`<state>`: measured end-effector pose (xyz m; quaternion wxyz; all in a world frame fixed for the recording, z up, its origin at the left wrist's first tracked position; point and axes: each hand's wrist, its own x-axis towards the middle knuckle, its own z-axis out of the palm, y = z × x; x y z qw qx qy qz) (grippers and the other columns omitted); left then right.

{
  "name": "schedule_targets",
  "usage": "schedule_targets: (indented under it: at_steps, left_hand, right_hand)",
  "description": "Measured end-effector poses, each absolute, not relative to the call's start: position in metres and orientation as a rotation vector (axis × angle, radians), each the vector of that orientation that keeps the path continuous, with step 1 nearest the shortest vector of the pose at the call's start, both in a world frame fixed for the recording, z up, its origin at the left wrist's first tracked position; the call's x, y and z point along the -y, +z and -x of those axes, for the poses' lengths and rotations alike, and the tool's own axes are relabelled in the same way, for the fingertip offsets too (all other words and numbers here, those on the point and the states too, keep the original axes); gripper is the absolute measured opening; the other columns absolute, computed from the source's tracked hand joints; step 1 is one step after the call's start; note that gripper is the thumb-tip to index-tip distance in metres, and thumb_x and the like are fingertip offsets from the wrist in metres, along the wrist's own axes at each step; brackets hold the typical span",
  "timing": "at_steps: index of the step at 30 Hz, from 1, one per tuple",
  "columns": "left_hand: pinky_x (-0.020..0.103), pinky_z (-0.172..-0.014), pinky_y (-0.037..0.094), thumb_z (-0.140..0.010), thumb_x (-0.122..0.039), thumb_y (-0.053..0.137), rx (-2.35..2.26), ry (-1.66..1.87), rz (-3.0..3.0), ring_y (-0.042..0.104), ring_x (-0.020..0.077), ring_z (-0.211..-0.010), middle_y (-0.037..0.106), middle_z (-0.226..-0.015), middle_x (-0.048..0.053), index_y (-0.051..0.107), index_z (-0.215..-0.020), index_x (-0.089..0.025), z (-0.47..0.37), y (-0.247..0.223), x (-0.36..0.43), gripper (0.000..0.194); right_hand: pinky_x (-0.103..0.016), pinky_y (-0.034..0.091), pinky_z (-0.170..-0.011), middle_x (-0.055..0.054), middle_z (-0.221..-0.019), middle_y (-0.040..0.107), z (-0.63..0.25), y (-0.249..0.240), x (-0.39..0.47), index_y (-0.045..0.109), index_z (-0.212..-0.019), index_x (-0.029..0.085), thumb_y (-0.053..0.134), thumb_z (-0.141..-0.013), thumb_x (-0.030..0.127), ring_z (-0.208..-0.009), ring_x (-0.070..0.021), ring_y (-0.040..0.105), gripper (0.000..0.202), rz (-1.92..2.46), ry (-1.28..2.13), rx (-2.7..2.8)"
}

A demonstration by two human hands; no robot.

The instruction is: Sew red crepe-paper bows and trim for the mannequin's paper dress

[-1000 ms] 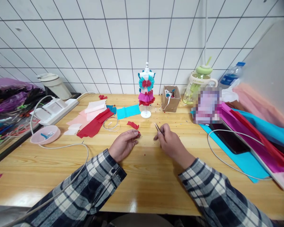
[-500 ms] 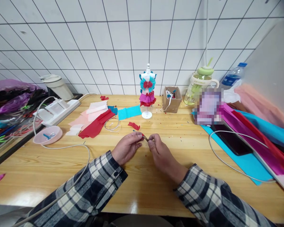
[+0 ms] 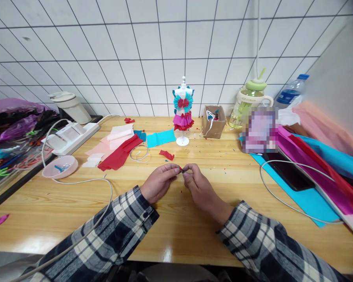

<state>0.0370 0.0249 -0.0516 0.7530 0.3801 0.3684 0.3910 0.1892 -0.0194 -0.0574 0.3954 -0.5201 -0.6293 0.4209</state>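
Note:
My left hand [image 3: 160, 182] pinches a tiny red piece [image 3: 181, 169] between thumb and fingertips. Facing it, my right hand [image 3: 201, 190] is closed on a small dark, thin item at the same spot; its shape is mostly hidden by the fingers. Both hands hover over the wooden table [image 3: 176, 235], fingertips nearly touching. Behind them a scrap of red paper [image 3: 166, 155] lies flat. Farther back stands a small white mannequin [image 3: 182, 94] dressed in blue, red and magenta ruffles, with a blue strip [image 3: 161, 138] to its left.
Red paper [image 3: 120, 152], a pink bowl [image 3: 59, 167] and a white power strip [image 3: 73, 139] are at the left. A cardboard box [image 3: 213, 121], a green-lidded bottle [image 3: 250, 100], a black phone [image 3: 291, 172] and coloured sheets are at the right. White cables cross both sides.
My fingertips have come closer together. The red piece has shifted slightly right, and less of the thin item in my right hand shows. The whole view has shifted slightly.

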Motion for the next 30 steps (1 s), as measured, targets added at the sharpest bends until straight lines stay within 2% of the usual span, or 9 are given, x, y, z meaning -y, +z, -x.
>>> schedule_targets:
  at_steps: [5,12,21,24,28,30]
  left_hand:
    - [0.031,-0.088,0.04,-0.068,-0.024,0.076,-0.789,0.847,-0.819,0.058,0.0194,-0.096,0.066,-0.087,0.005,0.065,-0.081,-0.014,-0.037,-0.051,-0.025,0.02]
    - [0.027,-0.08,0.041,-0.069,-0.023,0.076,-0.777,0.854,-0.792,0.057,0.014,-0.084,0.064,-0.083,0.003,0.066,-0.08,-0.014,-0.038,-0.054,-0.025,0.017]
    - [0.023,-0.075,0.041,-0.068,-0.022,0.078,-0.785,0.879,-0.765,0.057,0.0113,-0.08,0.065,-0.081,0.002,0.068,-0.079,-0.014,-0.038,-0.053,-0.026,0.017]
    - [0.021,-0.072,0.041,-0.065,-0.022,0.08,-0.823,0.888,-0.735,0.057,0.009,-0.076,0.066,-0.081,0.001,0.069,-0.08,-0.015,-0.037,-0.053,-0.026,0.021]
    - [0.02,-0.069,0.041,-0.062,-0.024,0.082,-0.881,0.86,-0.794,0.057,0.0085,-0.072,0.067,-0.077,0.001,0.069,-0.086,-0.014,-0.038,-0.053,-0.026,0.029]
    - [0.021,-0.069,0.041,-0.064,-0.024,0.081,-0.884,0.844,-0.867,0.058,0.0087,-0.071,0.067,-0.076,0.0,0.066,-0.095,-0.015,-0.037,-0.052,-0.025,0.036]
  right_hand:
    - [-0.026,0.036,-0.059,0.003,-0.069,0.05,-0.188,-0.056,0.02,0.041,-0.103,0.021,0.036,-0.094,0.039,-0.062,-0.0144,0.05,0.021,1.314,1.069,1.546]
    - [-0.027,0.037,-0.06,0.005,-0.065,0.049,-0.189,-0.056,0.02,0.041,-0.096,0.022,0.04,-0.092,0.038,-0.059,-0.0144,0.049,0.017,1.33,1.069,1.494]
    - [-0.027,0.038,-0.059,0.004,-0.063,0.05,-0.194,-0.053,0.016,0.043,-0.091,0.022,0.038,-0.093,0.039,-0.061,-0.0157,0.051,0.018,1.358,1.037,1.54]
    - [-0.027,0.036,-0.059,0.002,-0.065,0.055,-0.211,-0.05,0.007,0.045,-0.096,0.022,0.038,-0.093,0.04,-0.061,-0.0167,0.053,0.02,1.542,0.845,1.649]
    - [-0.029,0.034,-0.06,-0.005,-0.076,0.062,-0.242,-0.056,-0.008,0.051,-0.098,0.022,0.05,-0.089,0.036,-0.065,-0.0188,0.055,0.017,1.87,0.426,1.876]
    - [-0.032,0.038,-0.066,-0.008,-0.083,0.063,-0.251,-0.062,-0.013,0.056,-0.092,0.021,0.057,-0.085,0.032,-0.076,-0.0217,0.056,0.013,1.877,0.299,1.957]
